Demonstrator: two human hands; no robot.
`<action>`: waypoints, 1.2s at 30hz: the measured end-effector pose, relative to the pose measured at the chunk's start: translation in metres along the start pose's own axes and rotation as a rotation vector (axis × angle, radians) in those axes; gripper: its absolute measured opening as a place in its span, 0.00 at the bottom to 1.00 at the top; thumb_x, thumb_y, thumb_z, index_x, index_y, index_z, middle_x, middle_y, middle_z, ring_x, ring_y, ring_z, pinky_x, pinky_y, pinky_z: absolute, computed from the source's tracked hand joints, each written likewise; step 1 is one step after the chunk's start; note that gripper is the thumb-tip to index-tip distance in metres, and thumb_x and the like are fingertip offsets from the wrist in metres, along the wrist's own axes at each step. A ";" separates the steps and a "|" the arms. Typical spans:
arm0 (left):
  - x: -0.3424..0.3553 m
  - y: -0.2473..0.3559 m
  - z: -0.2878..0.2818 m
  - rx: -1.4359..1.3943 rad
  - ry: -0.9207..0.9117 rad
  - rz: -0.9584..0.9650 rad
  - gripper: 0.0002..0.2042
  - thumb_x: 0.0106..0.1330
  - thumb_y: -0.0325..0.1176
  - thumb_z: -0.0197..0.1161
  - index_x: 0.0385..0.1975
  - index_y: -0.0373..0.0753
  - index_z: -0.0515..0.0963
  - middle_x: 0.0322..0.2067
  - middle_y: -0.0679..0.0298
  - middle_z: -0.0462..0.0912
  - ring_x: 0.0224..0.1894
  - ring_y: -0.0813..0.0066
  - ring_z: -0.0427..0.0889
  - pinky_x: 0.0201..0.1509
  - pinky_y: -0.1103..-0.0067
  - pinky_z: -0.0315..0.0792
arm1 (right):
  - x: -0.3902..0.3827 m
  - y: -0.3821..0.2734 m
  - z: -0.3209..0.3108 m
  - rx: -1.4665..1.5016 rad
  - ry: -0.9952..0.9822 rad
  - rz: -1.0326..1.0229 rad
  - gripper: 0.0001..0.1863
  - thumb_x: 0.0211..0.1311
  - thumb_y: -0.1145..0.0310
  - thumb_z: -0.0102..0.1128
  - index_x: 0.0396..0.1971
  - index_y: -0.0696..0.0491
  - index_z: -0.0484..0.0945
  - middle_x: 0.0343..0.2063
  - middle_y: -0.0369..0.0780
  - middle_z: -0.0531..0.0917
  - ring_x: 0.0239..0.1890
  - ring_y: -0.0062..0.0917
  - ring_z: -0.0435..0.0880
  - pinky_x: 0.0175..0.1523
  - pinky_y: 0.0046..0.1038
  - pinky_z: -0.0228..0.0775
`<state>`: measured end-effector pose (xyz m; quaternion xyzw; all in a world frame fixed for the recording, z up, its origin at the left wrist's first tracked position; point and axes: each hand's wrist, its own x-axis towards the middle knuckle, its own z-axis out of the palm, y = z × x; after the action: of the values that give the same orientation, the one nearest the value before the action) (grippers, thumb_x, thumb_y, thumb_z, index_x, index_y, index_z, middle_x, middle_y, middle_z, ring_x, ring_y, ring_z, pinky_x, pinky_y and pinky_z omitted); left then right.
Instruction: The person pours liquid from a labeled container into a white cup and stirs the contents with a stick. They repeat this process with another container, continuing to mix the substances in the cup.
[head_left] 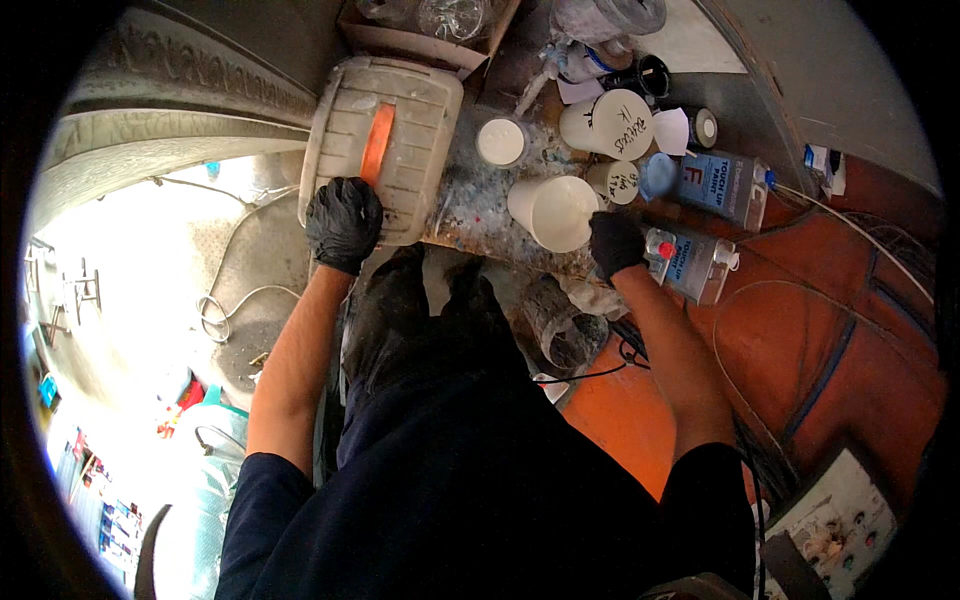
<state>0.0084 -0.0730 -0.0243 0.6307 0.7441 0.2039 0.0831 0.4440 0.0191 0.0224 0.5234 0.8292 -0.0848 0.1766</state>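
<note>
My left hand (345, 224), in a black glove, lies with curled fingers on the near end of a ridged, off-white plastic tub lid (425, 140). Right at its fingers ends an orange strip (378, 143); whether they grip it is hidden. My right hand (616, 243), also black-gloved, is closed at the right rim of a white tub (533, 205) holding cream-coloured liquid (563, 215). What its fingers pinch, if anything, I cannot make out. Beyond the tub sits a smaller round white container (500, 142).
Behind stand a large white tub with handwriting (600, 125), a smaller marked cup (613, 183) and a black can (650, 76). Clear paint bottles (725, 188) line the right side. Below the bench edge sits a grimy container (562, 325). Cables (800, 290) cross the reddish floor.
</note>
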 end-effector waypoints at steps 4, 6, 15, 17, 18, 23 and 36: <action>-0.001 -0.001 0.001 0.015 -0.010 -0.008 0.08 0.57 0.35 0.59 0.34 0.42 0.74 0.30 0.56 0.75 0.35 0.52 0.75 0.36 0.59 0.68 | 0.004 -0.015 0.002 0.061 -0.105 -0.044 0.09 0.56 0.64 0.56 0.33 0.50 0.82 0.30 0.46 0.83 0.35 0.43 0.83 0.39 0.45 0.74; -0.001 -0.001 0.000 0.020 -0.007 -0.010 0.08 0.57 0.36 0.60 0.34 0.42 0.74 0.30 0.56 0.75 0.35 0.52 0.75 0.36 0.59 0.68 | 0.013 -0.017 -0.004 0.084 -0.012 -0.039 0.09 0.54 0.65 0.57 0.32 0.50 0.81 0.28 0.46 0.83 0.34 0.43 0.83 0.38 0.45 0.75; -0.001 -0.003 0.002 -0.017 -0.006 0.013 0.09 0.57 0.36 0.60 0.34 0.42 0.74 0.30 0.55 0.74 0.35 0.51 0.75 0.36 0.60 0.68 | -0.004 -0.009 0.005 0.047 -0.169 -0.056 0.08 0.56 0.64 0.56 0.29 0.52 0.80 0.28 0.48 0.82 0.35 0.44 0.83 0.39 0.47 0.74; -0.002 -0.003 0.002 -0.024 -0.009 0.022 0.09 0.57 0.36 0.60 0.34 0.42 0.74 0.31 0.55 0.74 0.35 0.51 0.75 0.37 0.60 0.68 | 0.003 -0.013 0.005 0.107 -0.135 -0.058 0.09 0.57 0.64 0.54 0.30 0.52 0.80 0.28 0.47 0.82 0.34 0.44 0.82 0.39 0.47 0.73; -0.002 -0.003 0.003 -0.012 -0.013 0.017 0.09 0.57 0.36 0.60 0.34 0.42 0.74 0.31 0.55 0.74 0.35 0.51 0.75 0.37 0.60 0.68 | 0.008 -0.012 0.004 0.133 -0.058 -0.047 0.08 0.58 0.64 0.54 0.30 0.52 0.80 0.28 0.47 0.82 0.34 0.44 0.82 0.39 0.47 0.73; -0.004 -0.004 0.002 0.016 -0.007 -0.005 0.08 0.58 0.36 0.60 0.34 0.42 0.74 0.31 0.56 0.75 0.36 0.52 0.75 0.37 0.60 0.69 | 0.012 -0.010 -0.018 0.048 0.072 0.094 0.09 0.60 0.64 0.53 0.32 0.52 0.80 0.29 0.48 0.82 0.33 0.44 0.83 0.37 0.46 0.74; -0.001 0.000 -0.002 -0.011 0.046 0.030 0.06 0.58 0.35 0.59 0.33 0.42 0.74 0.29 0.56 0.75 0.34 0.51 0.75 0.36 0.60 0.68 | 0.011 -0.008 -0.012 0.022 -0.042 0.153 0.10 0.57 0.63 0.54 0.32 0.52 0.81 0.28 0.47 0.83 0.33 0.45 0.83 0.39 0.47 0.73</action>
<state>0.0082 -0.0743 -0.0229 0.6367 0.7350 0.2235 0.0664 0.4297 0.0291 0.0291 0.5853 0.7819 -0.0912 0.1942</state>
